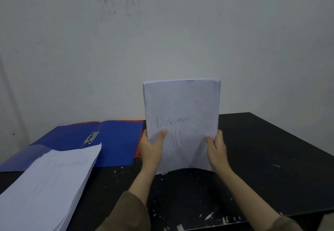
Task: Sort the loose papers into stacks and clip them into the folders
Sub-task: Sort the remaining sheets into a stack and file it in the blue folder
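I hold a stack of white papers (182, 107) upright on its lower edge over the black table (271, 158); its front sheet reads "Dokumen III". My left hand (151, 149) grips the stack's left edge, thumb on the front. My right hand (216, 149) grips the right edge. An open blue folder (117, 144) with a metal clip (91, 137) lies flat at the left. A second paper stack (47, 185) lies in front of the folder, over its transparent cover.
A red folder (137, 151) peeks out from under the blue one. A grey wall rises right behind the table. The table's right edge runs diagonally at the far right, its front edge at the lower right. White paint flecks mark the tabletop.
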